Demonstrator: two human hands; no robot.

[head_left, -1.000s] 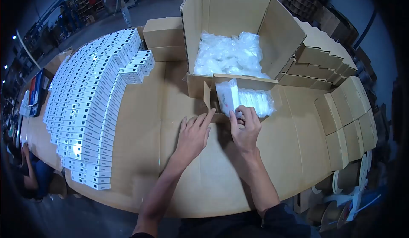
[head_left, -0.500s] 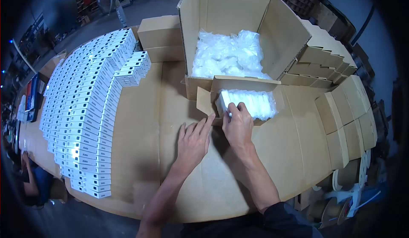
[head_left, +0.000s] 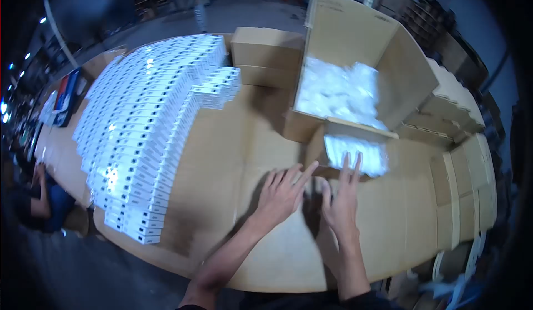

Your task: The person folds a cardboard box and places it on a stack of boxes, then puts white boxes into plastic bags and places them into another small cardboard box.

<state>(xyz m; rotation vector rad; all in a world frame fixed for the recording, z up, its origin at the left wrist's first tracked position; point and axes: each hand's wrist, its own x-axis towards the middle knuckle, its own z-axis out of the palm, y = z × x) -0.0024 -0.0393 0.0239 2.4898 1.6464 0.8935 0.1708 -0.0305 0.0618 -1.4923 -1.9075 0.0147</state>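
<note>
A small open cardboard box (head_left: 315, 149) stands on the table against the front of a large carton. Inside it sits a row of white, plastic-wrapped items (head_left: 361, 153); their exact kind is hard to make out. My right hand (head_left: 340, 204) has its fingers stretched out, two of them over the near edge of the wrapped items. To its left, my left hand (head_left: 282, 196) is spread, holding nothing, with its index fingertip at the small box's near left corner.
The large open carton (head_left: 413, 71) holds clear plastic-wrapped bundles (head_left: 338, 93). Many small white labelled boxes (head_left: 150, 127) are stacked at left. Closed brown boxes (head_left: 266, 54) stand behind, and folded cardboard pieces (head_left: 463, 182) lie at right. Another person's arm (head_left: 40, 190) shows at far left.
The view has turned left, so everything sits further right. My right hand's fingers have gone from a pinch on the wrapped items to stretched out. My left hand stays by the box corner.
</note>
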